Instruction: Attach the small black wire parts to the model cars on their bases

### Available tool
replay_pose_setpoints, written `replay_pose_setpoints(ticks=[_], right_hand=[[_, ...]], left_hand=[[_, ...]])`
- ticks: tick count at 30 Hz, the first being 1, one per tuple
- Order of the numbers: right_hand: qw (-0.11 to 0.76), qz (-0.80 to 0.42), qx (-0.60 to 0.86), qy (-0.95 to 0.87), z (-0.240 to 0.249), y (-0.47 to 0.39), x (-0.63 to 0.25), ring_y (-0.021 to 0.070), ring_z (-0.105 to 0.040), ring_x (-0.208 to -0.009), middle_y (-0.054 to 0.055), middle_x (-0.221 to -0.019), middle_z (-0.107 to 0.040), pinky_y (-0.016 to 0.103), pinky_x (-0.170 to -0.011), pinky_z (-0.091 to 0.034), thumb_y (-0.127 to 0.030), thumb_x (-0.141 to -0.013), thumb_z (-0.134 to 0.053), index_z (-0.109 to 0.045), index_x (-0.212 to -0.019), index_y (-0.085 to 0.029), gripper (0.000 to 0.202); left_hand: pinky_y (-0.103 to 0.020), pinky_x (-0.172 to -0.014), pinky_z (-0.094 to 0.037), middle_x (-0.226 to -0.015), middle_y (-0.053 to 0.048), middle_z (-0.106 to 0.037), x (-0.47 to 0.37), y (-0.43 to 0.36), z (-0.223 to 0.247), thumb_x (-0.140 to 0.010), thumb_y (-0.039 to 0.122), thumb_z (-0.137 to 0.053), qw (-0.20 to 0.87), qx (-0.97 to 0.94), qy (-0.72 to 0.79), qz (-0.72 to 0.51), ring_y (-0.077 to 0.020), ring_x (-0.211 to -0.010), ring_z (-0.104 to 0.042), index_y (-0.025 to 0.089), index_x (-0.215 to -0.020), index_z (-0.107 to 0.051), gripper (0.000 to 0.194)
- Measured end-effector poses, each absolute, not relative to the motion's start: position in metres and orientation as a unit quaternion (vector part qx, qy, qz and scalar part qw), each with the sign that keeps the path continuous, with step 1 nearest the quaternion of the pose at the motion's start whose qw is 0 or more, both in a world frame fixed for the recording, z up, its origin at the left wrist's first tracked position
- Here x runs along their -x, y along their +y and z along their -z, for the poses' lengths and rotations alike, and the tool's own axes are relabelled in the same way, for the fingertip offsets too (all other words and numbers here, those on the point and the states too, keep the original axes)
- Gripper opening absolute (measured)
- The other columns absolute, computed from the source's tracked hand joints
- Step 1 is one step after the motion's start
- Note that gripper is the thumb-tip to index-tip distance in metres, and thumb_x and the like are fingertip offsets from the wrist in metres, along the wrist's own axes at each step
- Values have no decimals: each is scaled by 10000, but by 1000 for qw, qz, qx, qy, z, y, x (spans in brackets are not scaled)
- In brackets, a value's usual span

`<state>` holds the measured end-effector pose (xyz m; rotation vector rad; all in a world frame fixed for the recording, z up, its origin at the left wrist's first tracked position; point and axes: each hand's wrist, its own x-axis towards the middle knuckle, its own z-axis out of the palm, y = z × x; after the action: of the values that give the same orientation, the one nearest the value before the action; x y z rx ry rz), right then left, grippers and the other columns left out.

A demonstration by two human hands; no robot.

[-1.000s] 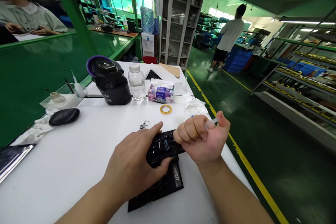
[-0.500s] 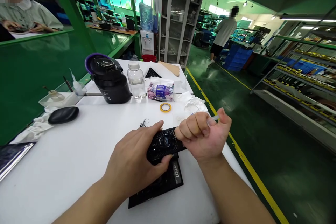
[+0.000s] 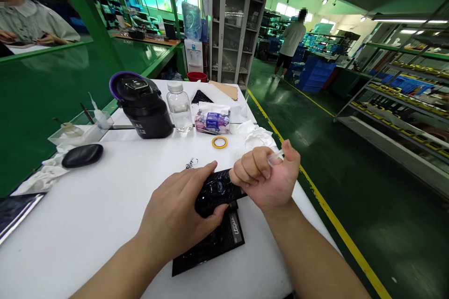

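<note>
My left hand (image 3: 180, 212) grips a glossy black, phone-sized panel (image 3: 214, 189) by its left end, fingers along the far edge and thumb along the near edge. A raised car-like shape and a dotted pattern show on its surface. My right hand (image 3: 266, 177) is closed in a fist around a slim translucent syringe-like tube (image 3: 276, 155), its end showing between thumb and fingers. The right fingers are at the panel's right end; the tube's tip is hidden behind them. Below lies a black sheet (image 3: 224, 243) with a pale lettered label, partly covered by my left hand.
On the white table (image 3: 115, 210) stand a black jug (image 3: 149, 112), a clear bottle (image 3: 180, 111) and a tissue pack (image 3: 213, 119). A yellow tape roll (image 3: 219, 138), black scraps (image 3: 191, 163), a black oval case (image 3: 83, 155) and crumpled tissue (image 3: 257, 135) lie around. Two people are farther off.
The view has shifted slightly, moving everything a little leftward. Both hands keep their hold on the panel and tube. The walking person in the background has moved farther left and away.
</note>
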<state>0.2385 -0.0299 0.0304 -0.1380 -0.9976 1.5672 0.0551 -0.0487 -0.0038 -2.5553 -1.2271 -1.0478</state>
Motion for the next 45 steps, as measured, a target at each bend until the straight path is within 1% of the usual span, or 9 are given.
replay_pose_setpoints(ticks=[5, 10, 14, 18, 21, 25, 28, 34, 45], right_hand=[[578, -574, 205, -543, -21, -27, -232, 164, -468, -589, 13, -643, -499, 310, -599, -394, -690, -854, -618, -578, -681, -199, 522], [687, -485, 293, -455, -10, 8, -262, 177, -560, -755, -11, -765, -531, 350, -815, -472, -594, -855, -605, -545, -824, -243, 357], [651, -460, 392, -460, 17, 35, -275, 230, -618, -844, 30, -792, -618, 401, -857, -470, -579, -802, -625, -581, -828, -218, 365], [572, -414, 481, -519, 36, 39, -266, 285, -631, -916, 76, -877, -681, 449, -890, -449, -501, -768, -687, -652, -873, -180, 339], [594, -311, 526, -524, 31, 27, -262, 311, -541, -1141, 133, -1185, -606, 478, -999, -392, -474, -803, -677, -550, -1224, -177, 530], [614, -217, 502, -569, 7, -1, -261, 292, -499, -1184, 140, -1254, -538, 432, -1037, -382, -393, -860, -644, -485, -1285, -189, 498], [489, -253, 427, -718, -6, -19, -258, 257, -593, -1010, 64, -1039, -644, 386, -933, -469, -263, -836, -662, -622, -1162, -224, 331], [133, -251, 400, -871, -7, -35, -256, 302, -501, -1215, 128, -1236, -614, 417, -1015, -444, -32, -697, -617, -564, -1364, -167, 682], [92, -263, 430, -859, 0, -28, -272, 294, -533, -1199, 107, -1233, -621, 404, -1013, -442, 21, -684, -606, -562, -1356, -204, 711]], left_hand=[[-415, -823, -556, -1081, -80, -716, -45, -36, 3, -784, 287, -682, 92, 871, -404, 264, -286, -948, -693, 206, -1331, -465, 593], [-404, -821, -548, -1169, -74, -701, 19, -5, -12, -804, 492, -676, 14, 818, -527, 231, -293, -958, -688, 258, -1460, -376, 759], [-430, -850, -527, -1210, -82, -693, 81, 17, -12, -802, 582, -650, -24, 765, -615, 189, -330, -1042, -651, 268, -1468, -392, 780], [-497, -987, -463, -1244, -139, -671, 99, 26, 5, -800, 538, -634, -47, 765, -630, 126, -372, -1209, -546, 195, -1403, -499, 707], [-542, -1032, -418, -1369, -150, -594, 79, 20, 10, -807, 419, -608, -14, 776, -621, 113, -389, -1293, -473, 197, -1349, -559, 587], [-465, -983, -473, -1241, -92, -661, 36, 4, 7, -856, 311, -580, -46, 839, -524, 140, -313, -1161, -562, 233, -1195, -668, 358], [-432, -893, -519, -1027, -79, -719, 12, -3, 9, -865, 235, -575, -79, 848, -508, 131, -289, -1002, -629, 228, -954, -751, 197], [-391, -785, -541, -924, -71, -724, -4, -2, 18, -895, 191, -535, -77, 792, -593, 122, -271, -895, -670, 211, -828, -748, 224], [-362, -743, -519, -919, -88, -692, 9, 4, 21, -967, 270, -425, -71, 825, -544, 137, -248, -868, -638, 189, -874, -683, 286]])
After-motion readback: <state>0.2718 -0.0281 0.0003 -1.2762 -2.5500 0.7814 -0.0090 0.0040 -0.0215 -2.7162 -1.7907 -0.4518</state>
